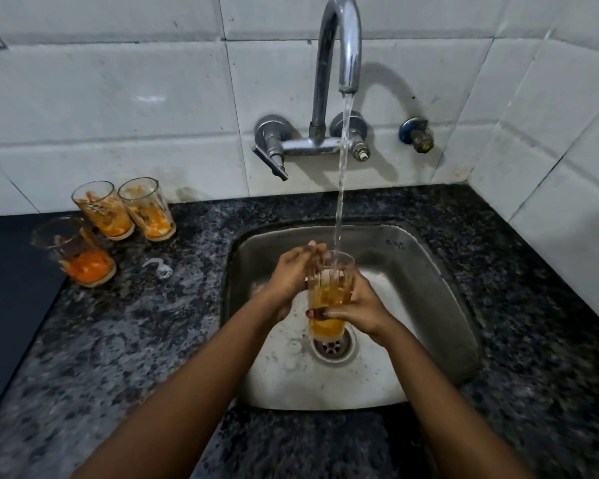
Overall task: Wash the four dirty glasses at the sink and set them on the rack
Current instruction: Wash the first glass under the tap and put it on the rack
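Both hands around upright glass.

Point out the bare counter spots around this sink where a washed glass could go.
Bare granite lies right of the sink, up to the tiled corner wall, and along the front edge left of the arms. Crowded: the back left, with three dirty glasses and a small white object. Both hands hold the fourth glass.
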